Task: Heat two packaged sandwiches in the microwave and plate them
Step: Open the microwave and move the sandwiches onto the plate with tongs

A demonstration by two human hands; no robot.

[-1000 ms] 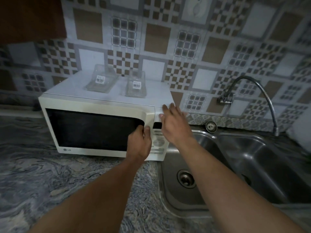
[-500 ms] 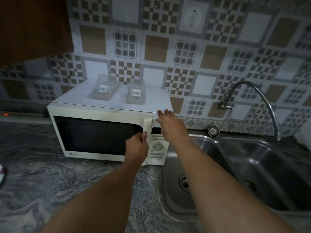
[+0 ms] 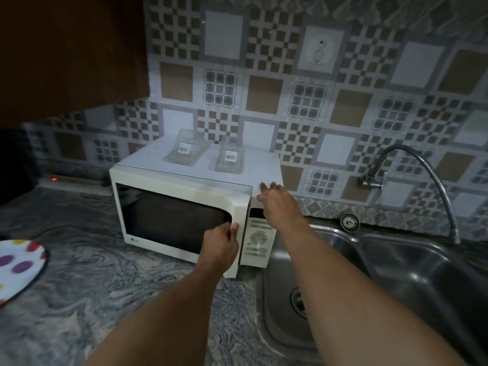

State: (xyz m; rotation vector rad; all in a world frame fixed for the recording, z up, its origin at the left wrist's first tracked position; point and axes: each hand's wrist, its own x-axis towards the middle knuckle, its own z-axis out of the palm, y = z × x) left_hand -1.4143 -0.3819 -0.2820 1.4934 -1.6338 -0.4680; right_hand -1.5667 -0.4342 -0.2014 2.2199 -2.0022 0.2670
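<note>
Microwave: cream-white countertop unit, centre of the frame, standing on the counter just left of the sink. Dark window in the door; control panel with a round dial on its right side.

Microwave door: swung slightly ajar, its right edge standing out from the body in front of the control panel.

Left hand: lower centre of the frame, fingers curled around the door's right edge, thumb on the front face, gripping it.

Right hand: just right of centre, fingers extended and loosely spread, palm down, fingertips resting on the upper right front corner of the microwave above the control panel. It holds nothing.

Left sandwich pack: clear plastic pack with a white barcode label, lying flat on top of the microwave, towards the back left.

Right sandwich pack: second clear pack with a white label, flat on the microwave top, just beside the first and apart from it.

Plate: white with coloured dots, at the left edge of the frame on the counter, partly cut off.

Counter: grey marbled surface across the lower left.

Sink: stainless steel double basin, lower right.

Tap: flexible metal spout on the tiled wall, right of the frame.

Power strip: along the wall left of the microwave, small red light lit.
</note>
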